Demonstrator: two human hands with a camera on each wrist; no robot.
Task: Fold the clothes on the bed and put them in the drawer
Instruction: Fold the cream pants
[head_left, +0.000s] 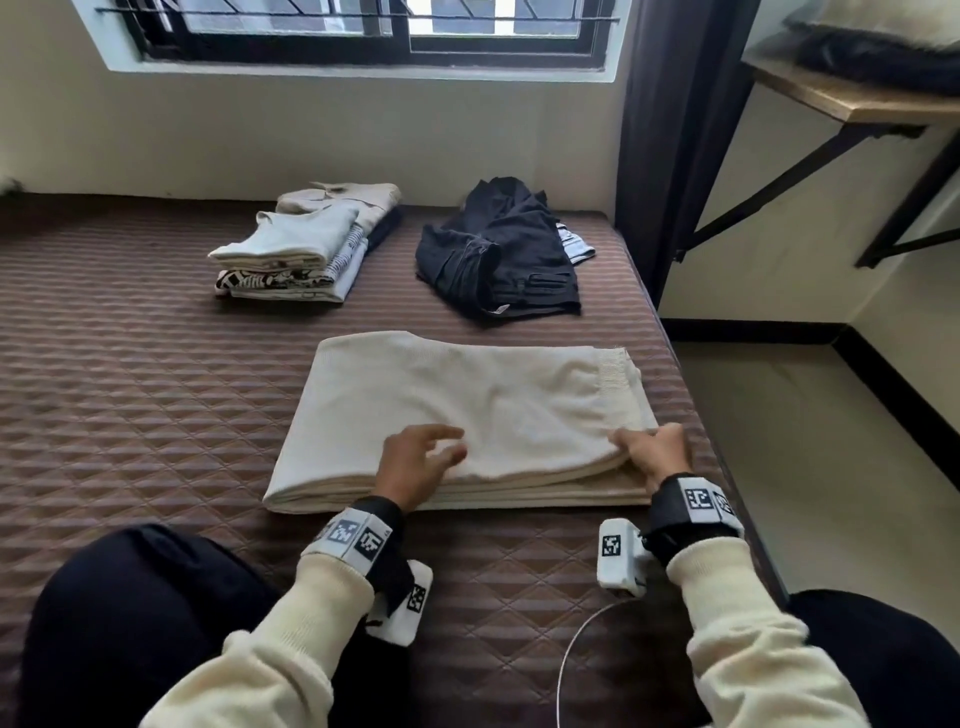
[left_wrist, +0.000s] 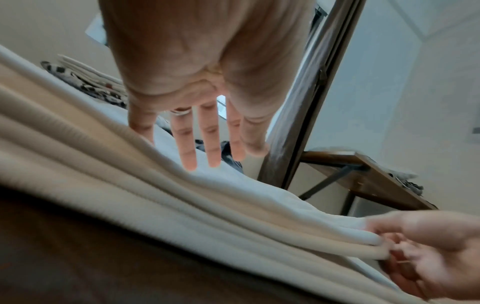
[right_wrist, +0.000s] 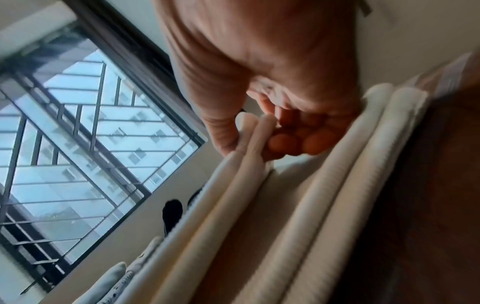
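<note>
Head view looks down; wrist views, close, share the cream garment (head_left: 467, 415).

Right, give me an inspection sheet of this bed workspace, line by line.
Surface: brown quilted bed.
Job's things: cream garment folded in layers near the person; folded stack at the far side; dark clothes unfolded, in a heap beside it.
Clutter: nothing seen.
Grips: left hand open over the cream garment; right hand pinches the upper layers at its right corner.
Cables: thin white cable loops near the right wrist.
Surroundings: barred window, dark curtain, wooden shelf. No drawer seen.
</note>
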